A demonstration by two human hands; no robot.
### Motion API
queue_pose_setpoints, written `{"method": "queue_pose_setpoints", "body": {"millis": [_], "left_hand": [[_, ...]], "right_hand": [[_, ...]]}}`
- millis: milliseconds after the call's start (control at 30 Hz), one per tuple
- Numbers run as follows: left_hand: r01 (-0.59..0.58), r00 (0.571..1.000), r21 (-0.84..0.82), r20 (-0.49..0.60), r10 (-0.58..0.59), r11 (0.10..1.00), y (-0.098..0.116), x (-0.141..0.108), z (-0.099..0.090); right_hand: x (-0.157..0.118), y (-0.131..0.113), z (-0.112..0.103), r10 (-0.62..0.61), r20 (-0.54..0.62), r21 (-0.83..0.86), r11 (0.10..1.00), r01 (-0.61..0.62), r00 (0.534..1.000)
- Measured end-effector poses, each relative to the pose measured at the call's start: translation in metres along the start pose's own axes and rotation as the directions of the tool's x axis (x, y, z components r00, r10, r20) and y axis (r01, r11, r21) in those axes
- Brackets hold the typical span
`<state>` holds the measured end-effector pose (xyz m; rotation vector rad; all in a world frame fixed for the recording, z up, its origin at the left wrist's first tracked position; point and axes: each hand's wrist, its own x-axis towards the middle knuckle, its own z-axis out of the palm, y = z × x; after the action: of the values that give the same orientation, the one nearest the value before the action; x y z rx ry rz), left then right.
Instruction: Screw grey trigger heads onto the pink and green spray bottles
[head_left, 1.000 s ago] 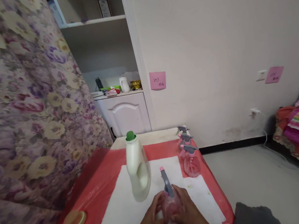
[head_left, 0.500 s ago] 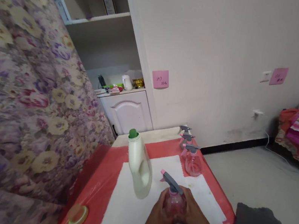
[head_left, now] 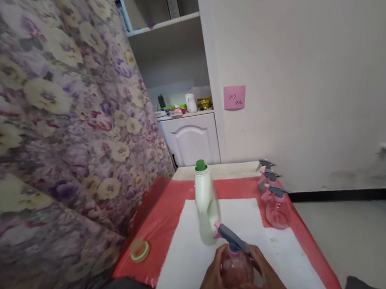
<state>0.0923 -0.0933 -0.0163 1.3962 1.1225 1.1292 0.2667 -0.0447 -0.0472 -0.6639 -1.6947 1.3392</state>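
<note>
A clear pink spray bottle (head_left: 236,270) with a grey and pink trigger head stands upright between my hands near the table's front edge. My left hand (head_left: 212,288) is wrapped around its left side. My right hand (head_left: 268,280) curls against its right side, with fingertips touching the bottle and a small gap near the palm. Just beyond stands a pale green jug (head_left: 205,203), its neck open with a green spout inside; the spray nozzle overlaps its base in view. A round lid (head_left: 140,250) lies on the red cloth at the left.
Several more spray bottles (head_left: 279,212) line the back right table edge. White sheets (head_left: 183,261) cover part of the red tablecloth (head_left: 158,208). A floral curtain (head_left: 67,143) hangs close on the left, a cabinet (head_left: 196,137) stands behind, and a wall (head_left: 317,86) rises beyond.
The camera view has turned left, so everything sits further right. Both hands still hold the spray bottle; my right palm has loosened a little from its side.
</note>
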Motion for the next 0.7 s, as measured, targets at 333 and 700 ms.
{"method": "queue_pose_setpoints", "body": {"millis": [333,700], "left_hand": [[0.049,0.856,0.055,-0.517,-0.013,0.997,-0.015,-0.012,-0.127],[0.172,0.624,0.071,-0.779,-0.053,0.983,-0.035,0.089,-0.209]], "right_hand": [[-0.005,0.020,0.000,0.152,0.006,-0.133,0.980,-0.150,0.988],[-0.002,0.048,-0.001,0.269,0.019,-0.168,0.950,-0.263,0.963]]}}
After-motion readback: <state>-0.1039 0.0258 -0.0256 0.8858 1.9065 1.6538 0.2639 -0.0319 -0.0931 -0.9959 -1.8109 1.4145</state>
